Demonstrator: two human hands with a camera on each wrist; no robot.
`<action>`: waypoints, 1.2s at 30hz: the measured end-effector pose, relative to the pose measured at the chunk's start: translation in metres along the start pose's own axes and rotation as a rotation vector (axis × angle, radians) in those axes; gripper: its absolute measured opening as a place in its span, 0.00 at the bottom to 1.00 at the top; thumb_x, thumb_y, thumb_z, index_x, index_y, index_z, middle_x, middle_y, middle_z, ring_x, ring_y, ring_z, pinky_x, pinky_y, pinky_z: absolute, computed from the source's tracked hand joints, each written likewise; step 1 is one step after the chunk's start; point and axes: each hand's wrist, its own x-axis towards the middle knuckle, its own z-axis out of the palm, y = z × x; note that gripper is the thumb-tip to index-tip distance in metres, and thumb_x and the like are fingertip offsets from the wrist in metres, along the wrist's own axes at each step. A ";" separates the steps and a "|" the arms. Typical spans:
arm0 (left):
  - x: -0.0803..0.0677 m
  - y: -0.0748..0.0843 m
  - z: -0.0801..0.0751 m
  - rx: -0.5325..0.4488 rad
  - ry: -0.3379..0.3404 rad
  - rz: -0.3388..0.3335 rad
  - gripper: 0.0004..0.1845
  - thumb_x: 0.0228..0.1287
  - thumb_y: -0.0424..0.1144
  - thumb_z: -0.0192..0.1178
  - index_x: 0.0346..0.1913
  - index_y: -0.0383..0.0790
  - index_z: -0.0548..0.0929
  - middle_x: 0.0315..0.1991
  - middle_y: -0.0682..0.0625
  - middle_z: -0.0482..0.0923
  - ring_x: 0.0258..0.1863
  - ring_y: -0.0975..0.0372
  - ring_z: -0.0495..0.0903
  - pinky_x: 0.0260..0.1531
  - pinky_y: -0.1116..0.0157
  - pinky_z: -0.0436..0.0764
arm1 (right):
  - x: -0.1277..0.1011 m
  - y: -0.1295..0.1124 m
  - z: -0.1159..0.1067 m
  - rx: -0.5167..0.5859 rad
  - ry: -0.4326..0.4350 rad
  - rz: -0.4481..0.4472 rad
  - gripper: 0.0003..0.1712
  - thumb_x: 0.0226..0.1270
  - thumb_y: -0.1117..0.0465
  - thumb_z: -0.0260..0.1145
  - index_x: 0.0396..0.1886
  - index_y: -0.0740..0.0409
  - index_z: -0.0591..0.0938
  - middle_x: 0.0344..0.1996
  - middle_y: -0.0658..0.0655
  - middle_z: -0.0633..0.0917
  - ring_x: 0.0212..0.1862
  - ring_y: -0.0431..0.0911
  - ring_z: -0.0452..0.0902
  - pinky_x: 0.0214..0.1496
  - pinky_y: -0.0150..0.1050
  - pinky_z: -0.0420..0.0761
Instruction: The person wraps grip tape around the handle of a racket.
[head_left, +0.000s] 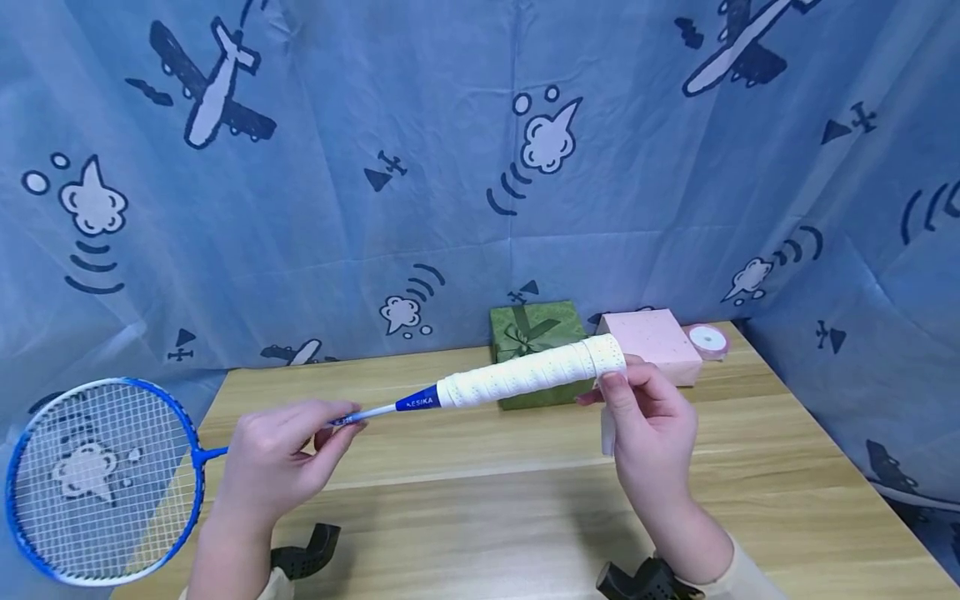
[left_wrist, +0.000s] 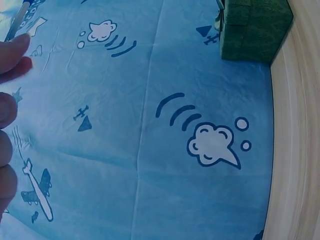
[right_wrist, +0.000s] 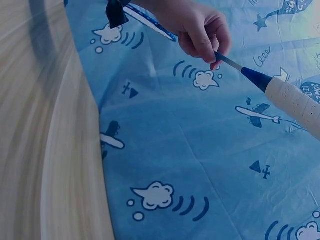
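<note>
A person holds a badminton racket point(head_left: 225, 433) level above the worktop point(head_left: 487, 500), running from the lower left of the head view to just right of centre. The left hand point(head_left: 273, 467) pinches the thin shaft point(head_left: 360, 415) between thumb and fingers, a little short of the blue cone; the right wrist view shows the same pinch point(right_wrist: 200, 30) at the upper middle of its frame. The racket head point(head_left: 97, 479) hangs out past the worktop's left edge, at the far lower left.

The grip point(head_left: 525, 375) is covered in white perforated tape from the blue cone to the butt end, the turns lying evenly with no bare handle visible. The right hand point(head_left: 648, 433) is at that butt end, fingers curled, thumb and fingertips pinching the last of the tape; a short loose white tail point(head_left: 607, 433) hangs down beside the palm. By this judgement the wrapping is nearly finished: what seems left is to lay down or trim that tail and secure the end. Whether a finishing strip is already on cannot be told.

Behind the grip, near the back of the worktop, stand a green box point(head_left: 536, 333) with a ribbon, a pink box point(head_left: 656, 342) just right of it, and a roll of ribbon point(head_left: 708, 339) beside that. A blue cloth point(head_left: 450, 167) printed with planes hangs behind.
</note>
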 end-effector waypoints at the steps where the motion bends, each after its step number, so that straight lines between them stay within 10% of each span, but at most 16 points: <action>1: 0.000 0.000 0.000 -0.008 -0.007 -0.001 0.16 0.77 0.50 0.60 0.36 0.44 0.90 0.22 0.60 0.81 0.16 0.75 0.66 0.16 0.81 0.61 | 0.000 0.000 0.000 0.009 -0.003 -0.006 0.06 0.71 0.81 0.58 0.32 0.82 0.76 0.38 0.60 0.85 0.34 0.46 0.85 0.36 0.36 0.87; 18: 0.000 0.002 0.002 -0.078 -0.023 0.012 0.18 0.78 0.50 0.59 0.35 0.44 0.91 0.24 0.57 0.84 0.15 0.77 0.62 0.18 0.84 0.57 | 0.000 -0.001 -0.002 0.158 -0.058 -0.050 0.07 0.68 0.86 0.54 0.35 0.83 0.79 0.41 0.64 0.86 0.37 0.50 0.84 0.38 0.38 0.88; 26: 0.002 0.004 0.000 -0.046 -0.068 -0.081 0.19 0.76 0.56 0.59 0.39 0.45 0.89 0.28 0.61 0.80 0.19 0.75 0.66 0.19 0.81 0.64 | 0.002 -0.002 0.000 0.146 0.005 -0.060 0.05 0.68 0.85 0.57 0.32 0.84 0.77 0.37 0.63 0.86 0.30 0.50 0.82 0.37 0.37 0.85; 36: 0.007 0.004 -0.001 0.062 0.114 -0.007 0.19 0.74 0.49 0.63 0.34 0.37 0.91 0.29 0.50 0.84 0.20 0.63 0.76 0.21 0.71 0.72 | 0.000 -0.004 0.000 0.078 0.021 -0.013 0.01 0.67 0.83 0.61 0.35 0.81 0.78 0.39 0.62 0.87 0.29 0.48 0.83 0.35 0.35 0.86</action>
